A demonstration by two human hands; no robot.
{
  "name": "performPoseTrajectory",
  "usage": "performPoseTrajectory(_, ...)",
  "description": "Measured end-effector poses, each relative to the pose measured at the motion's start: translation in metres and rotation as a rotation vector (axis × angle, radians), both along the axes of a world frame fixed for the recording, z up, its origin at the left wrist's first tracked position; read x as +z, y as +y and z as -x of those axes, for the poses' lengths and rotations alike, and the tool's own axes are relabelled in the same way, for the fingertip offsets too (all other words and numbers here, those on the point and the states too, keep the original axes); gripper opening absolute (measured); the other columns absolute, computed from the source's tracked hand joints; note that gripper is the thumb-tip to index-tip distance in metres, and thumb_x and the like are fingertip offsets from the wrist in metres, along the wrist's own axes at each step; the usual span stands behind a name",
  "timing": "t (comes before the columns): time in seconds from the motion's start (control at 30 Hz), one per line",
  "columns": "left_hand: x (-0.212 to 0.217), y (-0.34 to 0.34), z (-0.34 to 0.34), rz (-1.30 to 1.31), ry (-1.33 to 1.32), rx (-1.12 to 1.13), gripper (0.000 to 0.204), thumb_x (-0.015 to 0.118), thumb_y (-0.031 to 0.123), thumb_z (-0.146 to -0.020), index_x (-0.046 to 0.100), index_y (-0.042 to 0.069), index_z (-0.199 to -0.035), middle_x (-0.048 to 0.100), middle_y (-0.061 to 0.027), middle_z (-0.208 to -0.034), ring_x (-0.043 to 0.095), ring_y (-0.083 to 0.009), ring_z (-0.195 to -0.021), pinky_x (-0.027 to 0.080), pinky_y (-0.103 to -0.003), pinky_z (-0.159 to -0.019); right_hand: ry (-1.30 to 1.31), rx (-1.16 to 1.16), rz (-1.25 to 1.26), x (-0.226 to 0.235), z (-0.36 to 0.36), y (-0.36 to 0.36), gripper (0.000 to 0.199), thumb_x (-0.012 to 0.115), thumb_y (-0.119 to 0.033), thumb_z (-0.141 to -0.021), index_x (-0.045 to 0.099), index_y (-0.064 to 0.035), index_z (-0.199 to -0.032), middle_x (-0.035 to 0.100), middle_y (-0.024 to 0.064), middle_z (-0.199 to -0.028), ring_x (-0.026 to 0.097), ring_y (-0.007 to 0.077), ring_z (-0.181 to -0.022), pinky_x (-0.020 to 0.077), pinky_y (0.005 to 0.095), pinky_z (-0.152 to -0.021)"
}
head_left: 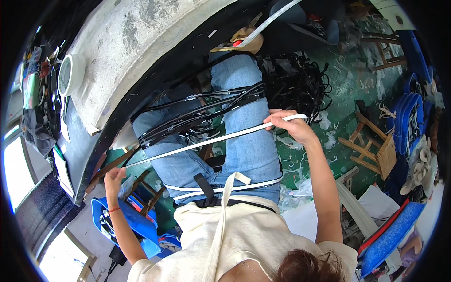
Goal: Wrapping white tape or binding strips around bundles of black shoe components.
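A: What colour is the strip point(213, 139) stretched between the left hand point(114, 177) and the right hand point(286, 123)?

B: White, plain, no pattern. Just beyond it the bundle of cords point(202, 108) across the lap is glossy black with pale glints.

A: And the legs under it?

B: Faded blue jeans point(244, 150). The apron point(235, 230) nearer the body is cream.

A: Anything at the left wrist?

B: A thin red band point(114, 210). Below that hand sits a bright blue crate point(101, 214). Beyond the right hand the floor point(347, 84) is dark green, flecked with white scraps.

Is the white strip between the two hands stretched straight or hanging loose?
Stretched straight: the white strip runs taut from left hand to right hand.
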State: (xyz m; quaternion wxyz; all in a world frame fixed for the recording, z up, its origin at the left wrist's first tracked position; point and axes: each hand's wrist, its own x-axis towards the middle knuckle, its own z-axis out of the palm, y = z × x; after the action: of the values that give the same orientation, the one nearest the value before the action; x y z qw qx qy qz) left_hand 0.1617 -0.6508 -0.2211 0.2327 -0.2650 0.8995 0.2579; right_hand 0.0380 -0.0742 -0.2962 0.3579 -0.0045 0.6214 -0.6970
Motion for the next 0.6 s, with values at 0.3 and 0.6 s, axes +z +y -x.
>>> performPoseTrajectory(0.3,-0.053,-0.1,-0.042,0.874,-0.178,0.205,0.037,0.064,0.04,-0.079,0.069,0.006,-0.093,0.068,-0.0167,-0.093,0.065,-0.035,-0.083,0.05,-0.041,-0.08,0.083,0.053,-0.029,0.006,0.005,-0.005,0.024,0.06,-0.023,-0.087,0.071,-0.0022,-0.094,0.064,0.0055,-0.079,0.057,0.0131,-0.081,0.0449,0.0278,-0.076)
performPoseTrajectory(0.6,0.019,0.271,0.086,-0.183,0.6,-0.693,0.022,0.067,0.021,-0.08,0.065,0.005,-0.095,0.066,-0.0123,-0.089,0.062,-0.0294,-0.083,0.048,-0.036,-0.072,0.064,-0.004,-0.017,0.01,-0.001,-0.003,0.021,0.059,-0.018,-0.089,0.069,0.0008,-0.091,0.062,0.006,-0.08,0.06,0.0136,-0.078,0.0454,0.0261,-0.074)
